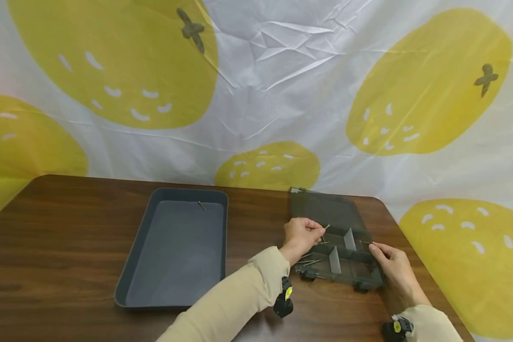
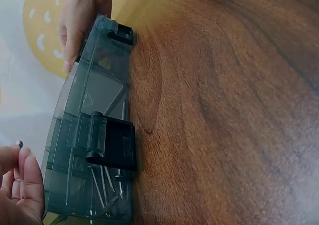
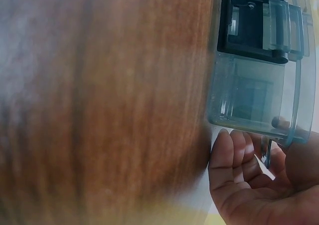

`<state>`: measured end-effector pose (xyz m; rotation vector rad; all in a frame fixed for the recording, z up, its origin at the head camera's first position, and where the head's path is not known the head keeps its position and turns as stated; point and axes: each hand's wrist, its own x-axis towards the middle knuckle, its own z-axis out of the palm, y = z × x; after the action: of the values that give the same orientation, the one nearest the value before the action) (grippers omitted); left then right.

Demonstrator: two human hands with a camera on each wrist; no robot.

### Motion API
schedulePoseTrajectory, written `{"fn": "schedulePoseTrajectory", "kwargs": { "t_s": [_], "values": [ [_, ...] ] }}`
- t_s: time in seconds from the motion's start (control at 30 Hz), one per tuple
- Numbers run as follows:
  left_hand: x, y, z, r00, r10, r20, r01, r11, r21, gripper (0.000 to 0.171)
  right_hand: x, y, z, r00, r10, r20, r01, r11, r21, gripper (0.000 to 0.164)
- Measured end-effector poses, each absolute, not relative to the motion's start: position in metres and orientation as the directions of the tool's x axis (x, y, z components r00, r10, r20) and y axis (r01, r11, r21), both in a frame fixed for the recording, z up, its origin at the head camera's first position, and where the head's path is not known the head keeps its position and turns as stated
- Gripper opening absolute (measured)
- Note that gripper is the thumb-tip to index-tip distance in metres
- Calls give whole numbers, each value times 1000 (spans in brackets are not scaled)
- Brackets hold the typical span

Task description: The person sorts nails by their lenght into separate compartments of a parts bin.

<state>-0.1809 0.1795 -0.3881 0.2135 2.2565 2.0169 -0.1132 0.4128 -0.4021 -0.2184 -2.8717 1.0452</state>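
A clear grey-green compartment box (image 1: pixel 355 268) stands on the table at the right, with its lid (image 1: pixel 325 209) folded back. My left hand (image 1: pixel 299 237) is above the box's left part, pinching a thin brassy screw (image 1: pixel 327 226) between thumb and fingers. In the left wrist view only the dark end of that screw (image 2: pixel 20 144) shows. Several loose screws (image 2: pixel 107 185) lie in the box's left compartment. At the other end, my right hand (image 1: pixel 395 268) grips the box's right edge. Its fingers (image 3: pixel 223 150) curl up beside the end wall in the right wrist view.
A dark grey rectangular tray (image 1: pixel 132 266) sits left of the box, with one screw (image 1: pixel 202 205) near its far right corner. Black latches (image 2: pixel 117 142) line the box's front. Behind the wooden table (image 1: pixel 60 237) hangs a white cloth (image 1: pixel 261 109) with yellow shapes.
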Motion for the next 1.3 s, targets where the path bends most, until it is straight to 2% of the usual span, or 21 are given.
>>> {"fn": "schedulePoseTrajectory", "kwargs": {
  "t_s": [0.43, 0.73, 1.13, 1.3],
  "values": [
    [-178, 179, -383, -982, 182, 51, 91, 222, 971, 5, -112, 413, -399, -989, 147, 25, 97, 758, -645, 53],
    [-179, 178, -384, -984, 176, 42, 86, 250, 964, 6, -112, 412, -399, -989, 145, 25, 95, 763, -640, 52],
    [-179, 170, -387, -962, 266, 67, 138, 257, 957, 6, -114, 414, -401, -989, 150, 17, 107, 773, -626, 53],
    [-179, 162, -385, -950, 308, 58, 124, 200, 972, 11, -115, 413, -400, -988, 155, 10, 114, 768, -630, 54]
  ]
}}
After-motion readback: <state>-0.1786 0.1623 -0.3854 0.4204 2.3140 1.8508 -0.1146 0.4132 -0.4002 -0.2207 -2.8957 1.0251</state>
